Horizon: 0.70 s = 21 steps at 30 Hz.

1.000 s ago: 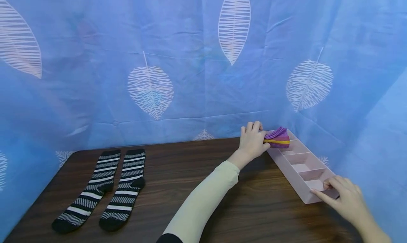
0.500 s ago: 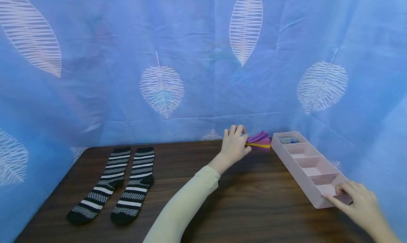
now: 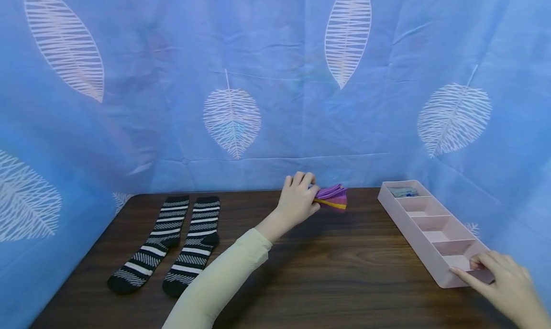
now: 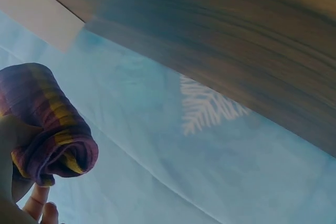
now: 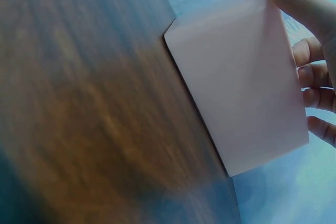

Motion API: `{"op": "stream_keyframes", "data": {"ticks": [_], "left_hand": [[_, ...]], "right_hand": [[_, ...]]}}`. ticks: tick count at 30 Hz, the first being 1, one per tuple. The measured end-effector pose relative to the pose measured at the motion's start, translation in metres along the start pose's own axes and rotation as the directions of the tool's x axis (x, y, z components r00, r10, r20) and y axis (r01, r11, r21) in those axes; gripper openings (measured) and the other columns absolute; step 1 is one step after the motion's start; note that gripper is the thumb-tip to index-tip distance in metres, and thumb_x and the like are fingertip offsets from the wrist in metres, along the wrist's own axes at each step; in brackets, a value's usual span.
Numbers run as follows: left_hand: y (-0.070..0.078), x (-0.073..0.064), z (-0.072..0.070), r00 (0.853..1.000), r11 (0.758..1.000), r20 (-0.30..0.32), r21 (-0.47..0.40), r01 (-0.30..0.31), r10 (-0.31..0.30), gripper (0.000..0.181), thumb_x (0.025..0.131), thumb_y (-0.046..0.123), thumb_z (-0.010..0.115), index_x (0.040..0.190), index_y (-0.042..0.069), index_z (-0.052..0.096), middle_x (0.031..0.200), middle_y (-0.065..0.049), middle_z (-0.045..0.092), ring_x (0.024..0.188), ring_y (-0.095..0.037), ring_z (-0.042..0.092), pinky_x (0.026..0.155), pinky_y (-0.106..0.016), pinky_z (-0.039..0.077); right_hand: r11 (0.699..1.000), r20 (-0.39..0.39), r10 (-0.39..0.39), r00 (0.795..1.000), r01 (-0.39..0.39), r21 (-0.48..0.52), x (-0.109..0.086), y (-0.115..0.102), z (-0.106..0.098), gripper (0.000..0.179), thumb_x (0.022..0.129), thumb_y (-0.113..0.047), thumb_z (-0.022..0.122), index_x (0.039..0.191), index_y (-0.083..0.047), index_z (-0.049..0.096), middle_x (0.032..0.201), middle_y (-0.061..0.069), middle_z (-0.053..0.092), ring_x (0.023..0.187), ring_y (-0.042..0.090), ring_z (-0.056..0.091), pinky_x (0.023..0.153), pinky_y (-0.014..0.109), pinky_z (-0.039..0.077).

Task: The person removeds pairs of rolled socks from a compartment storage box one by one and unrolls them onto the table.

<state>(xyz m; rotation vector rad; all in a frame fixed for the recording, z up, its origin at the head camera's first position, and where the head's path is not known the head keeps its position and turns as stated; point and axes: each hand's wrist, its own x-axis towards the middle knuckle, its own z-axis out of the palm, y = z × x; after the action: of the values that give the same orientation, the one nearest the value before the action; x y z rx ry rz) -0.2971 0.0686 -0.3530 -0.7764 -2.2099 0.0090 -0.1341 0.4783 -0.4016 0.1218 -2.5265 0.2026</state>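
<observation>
My left hand (image 3: pixel 297 200) grips a rolled purple sock bundle with yellow stripes (image 3: pixel 332 198) just above the dark wooden table (image 3: pixel 336 276), near its far edge. The left wrist view shows the same bundle (image 4: pixel 47 124) curled in my fingers. My right hand (image 3: pixel 499 276) holds the near end of a long pink divided tray (image 3: pixel 430 233), thumb on its outer wall and fingers over the rim. The right wrist view shows the tray's end wall (image 5: pixel 241 82) with my fingers (image 5: pixel 310 72) round it. The tray's far compartment holds a small grey-blue item (image 3: pixel 403 191).
A pair of black socks with white stripes (image 3: pixel 172 243) lies flat at the table's left. A blue leaf-print cloth (image 3: pixel 241 80) hangs close behind the table and along the right side.
My left hand has carried the purple bundle leftward, out from over the tray's far end. The right hand keeps its hold on the tray's near end.
</observation>
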Motion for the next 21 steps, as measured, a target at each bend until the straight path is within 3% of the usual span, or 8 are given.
{"op": "stream_keyframes", "data": {"ticks": [4,11,15,21], "left_hand": [[-0.011,-0.016,-0.009,1.0,1.0,-0.004,0.0,0.013,-0.013,0.02,0.073,0.038,0.064,0.088,0.024,0.066,0.102,0.005,0.048,0.096,-0.017,0.039,0.071,-0.033,0.028],[-0.028,-0.048,-0.016,0.999,0.999,0.021,0.031,0.042,-0.043,0.023,0.07,0.038,0.067,0.088,0.023,0.067,0.099,0.004,0.049,0.092,-0.018,0.039,0.07,-0.033,0.029],[-0.032,-0.066,-0.016,0.997,0.999,0.076,0.046,0.026,-0.029,0.027,0.069,0.041,0.07,0.087,0.021,0.067,0.099,0.004,0.05,0.091,-0.018,0.039,0.072,-0.034,0.03],[-0.033,-0.087,-0.017,0.983,0.998,0.182,0.057,-0.013,0.003,0.024,0.069,0.041,0.07,0.083,0.021,0.067,0.098,0.002,0.05,0.086,-0.019,0.037,0.069,-0.034,0.029]], "right_hand": [[1.0,-0.009,-0.012,1.0,0.012,-0.001,0.0,0.001,0.001,0.038,0.057,-0.046,0.078,0.065,-0.023,0.048,0.066,-0.004,0.043,0.059,0.008,0.032,0.051,0.025,0.022],[0.998,0.056,0.057,0.997,-0.057,-0.001,-0.001,0.0,0.003,0.039,0.061,-0.048,0.075,0.067,-0.019,0.051,0.07,0.0,0.047,0.063,0.02,0.039,0.052,0.034,0.024],[0.996,0.067,0.087,0.994,-0.087,-0.004,-0.002,0.0,0.003,0.04,0.06,-0.05,0.075,0.068,-0.018,0.052,0.071,0.001,0.048,0.065,0.022,0.04,0.053,0.037,0.025],[0.997,0.038,0.079,0.996,-0.079,0.005,-0.001,0.0,0.005,0.04,0.057,-0.049,0.077,0.067,-0.02,0.051,0.071,0.0,0.05,0.063,0.019,0.038,0.052,0.031,0.023]]}}
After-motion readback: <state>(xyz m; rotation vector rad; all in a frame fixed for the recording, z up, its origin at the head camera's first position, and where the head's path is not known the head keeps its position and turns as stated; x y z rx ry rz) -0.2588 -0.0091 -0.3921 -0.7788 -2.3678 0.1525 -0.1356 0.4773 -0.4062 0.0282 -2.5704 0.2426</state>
